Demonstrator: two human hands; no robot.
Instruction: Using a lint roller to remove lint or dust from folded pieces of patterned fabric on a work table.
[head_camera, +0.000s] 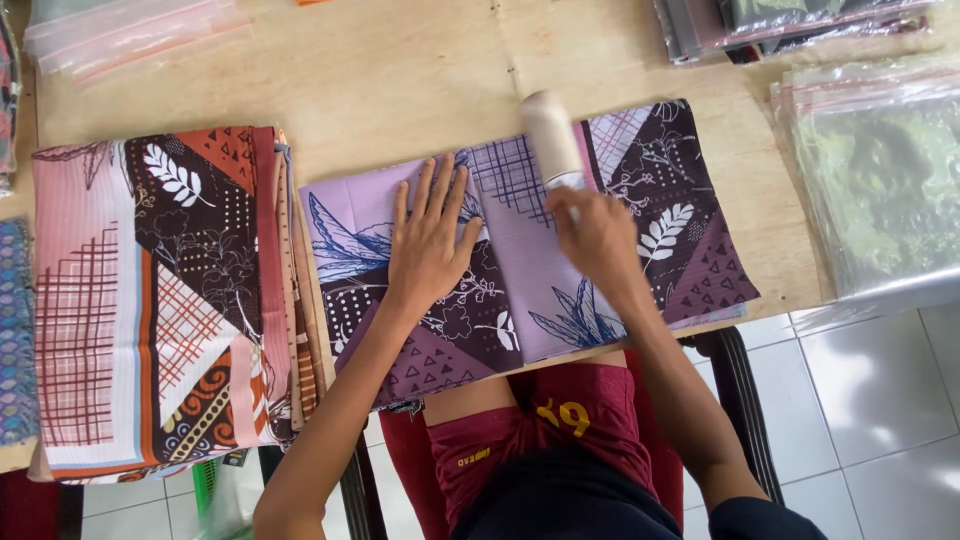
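Observation:
A folded purple patterned cloth (690, 190) with leaf, grid and triangle prints lies on the wooden table (400, 70) in front of me. My left hand (432, 240) rests flat on its left half, fingers spread. My right hand (598, 235) grips the handle of a white lint roller (549, 138), whose roll lies on the cloth near its far edge.
A stack of folded pink and orange patterned cloths (150, 290) sits at the left. Clear plastic bags (880, 170) lie at the right, more packed cloths (780, 22) at the far right and plastic bags (120, 30) at the far left. White floor tiles show below the table edge.

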